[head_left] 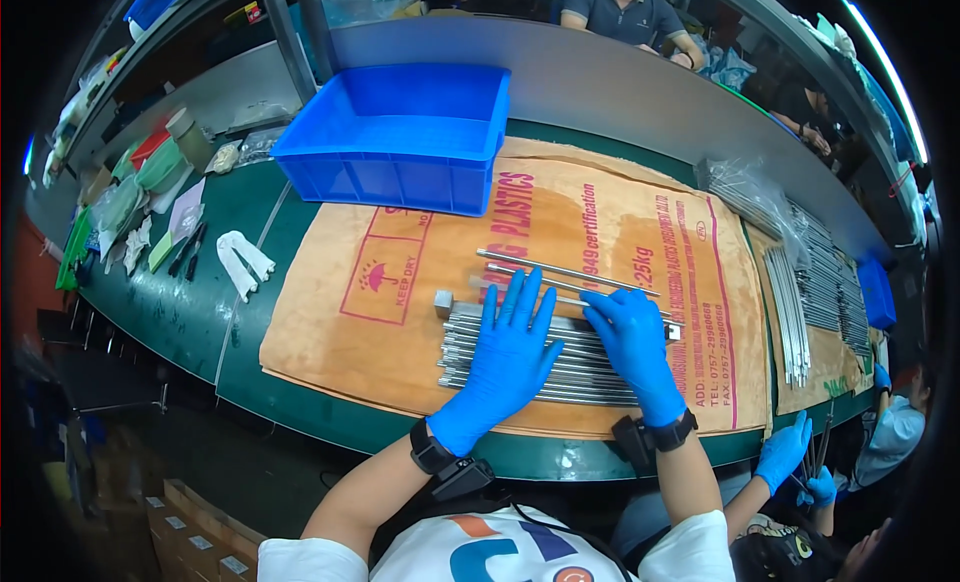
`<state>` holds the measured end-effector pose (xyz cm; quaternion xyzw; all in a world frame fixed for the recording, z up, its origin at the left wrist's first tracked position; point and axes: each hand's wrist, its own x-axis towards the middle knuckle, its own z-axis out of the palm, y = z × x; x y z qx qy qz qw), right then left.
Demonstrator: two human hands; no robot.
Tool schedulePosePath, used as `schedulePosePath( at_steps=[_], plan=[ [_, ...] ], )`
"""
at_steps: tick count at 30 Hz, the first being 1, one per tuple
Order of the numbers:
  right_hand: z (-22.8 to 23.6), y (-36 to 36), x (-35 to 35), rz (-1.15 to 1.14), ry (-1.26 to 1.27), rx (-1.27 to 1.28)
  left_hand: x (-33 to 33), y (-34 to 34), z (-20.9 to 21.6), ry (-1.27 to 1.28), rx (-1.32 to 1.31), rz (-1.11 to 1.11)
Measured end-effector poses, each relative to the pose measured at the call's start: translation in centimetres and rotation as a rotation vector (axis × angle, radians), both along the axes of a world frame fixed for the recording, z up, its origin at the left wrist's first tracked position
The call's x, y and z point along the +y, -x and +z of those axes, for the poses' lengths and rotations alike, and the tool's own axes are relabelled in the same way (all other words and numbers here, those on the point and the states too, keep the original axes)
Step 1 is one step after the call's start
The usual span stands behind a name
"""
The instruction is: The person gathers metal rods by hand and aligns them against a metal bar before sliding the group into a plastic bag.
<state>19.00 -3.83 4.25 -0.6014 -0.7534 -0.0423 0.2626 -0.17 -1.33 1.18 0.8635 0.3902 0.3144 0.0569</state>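
Observation:
My left hand (508, 354), in a blue glove, lies flat with fingers spread across a row of shiny metal rods (590, 367). My right hand (637, 347), also blue-gloved, bends its fingers down at the right part of the row, around a thin metal rod (565, 300); its thumb is hidden. Beyond my fingertips, two loose rods, a farther rod (560, 266) and a nearer one, lie slanted on the brown paper sack (330, 252). A small square metal block (443, 302) sits at the row's left end, and another metal piece (673, 332) shows beside my right hand.
A blue plastic bin (400, 177) stands at the back of the green table (245, 347). White gloves (242, 262), dark pens and bags lie left. More rods (785, 312) and a small blue bin (877, 294) are right. Co-workers' gloved hands (785, 450) show at lower right; another person sits behind the partition.

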Motion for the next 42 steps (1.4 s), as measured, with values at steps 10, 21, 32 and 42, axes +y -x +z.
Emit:
schedulePosePath(
  at_steps=[10,21,32,42],
  plan=[
    [-1.1,1.1,-0.6,0.043,0.010,0.085,0.0,-0.1,-0.6,0.081,0.140,0.050],
    [-1.7,0.9,-0.4,0.055,0.085,0.143,0.1,0.0,-0.8,0.050,0.164,0.039],
    [-0.6,-0.1,0.0,0.122,0.046,0.114,-0.4,0.1,-0.3,0.076,-0.004,-0.049],
    [-1.8,-3.0,3.5,-0.058,0.293,-0.174,-0.2,-0.3,-0.9,0.102,-0.070,-0.096]
  ],
)
